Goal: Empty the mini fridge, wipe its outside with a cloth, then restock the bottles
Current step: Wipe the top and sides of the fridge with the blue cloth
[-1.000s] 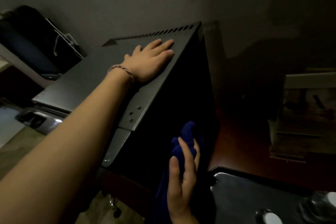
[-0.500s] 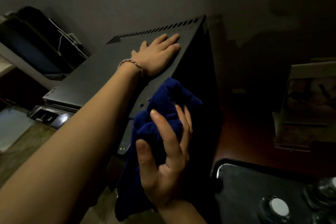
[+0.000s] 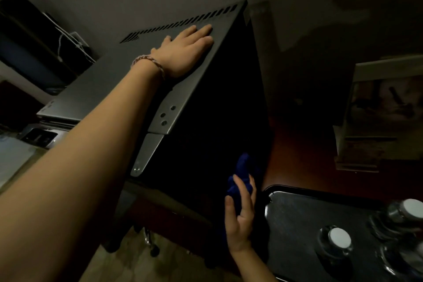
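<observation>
The black mini fridge (image 3: 206, 103) fills the middle of the view, its grey top slanting away and its dark right side facing me. My left hand (image 3: 185, 49) lies flat with straight fingers on the top, near the vent slots at the back edge. My right hand (image 3: 240, 208) presses a dark blue cloth (image 3: 242, 174) against the lower right side of the fridge, fingers spread over the cloth. Several bottles with white caps (image 3: 338, 237) stand on a dark tray (image 3: 297, 213) at the lower right.
A dark wooden surface (image 3: 304, 151) lies right of the fridge, with a pale box-like object (image 3: 386, 112) at the far right. A shelf with dark items and a white cord (image 3: 34, 48) is at the left. Tiled floor (image 3: 128, 265) shows below.
My right hand has carried the blue cloth from the fridge's upper side edge down to its lower right side. The left hand stays flat on the top.
</observation>
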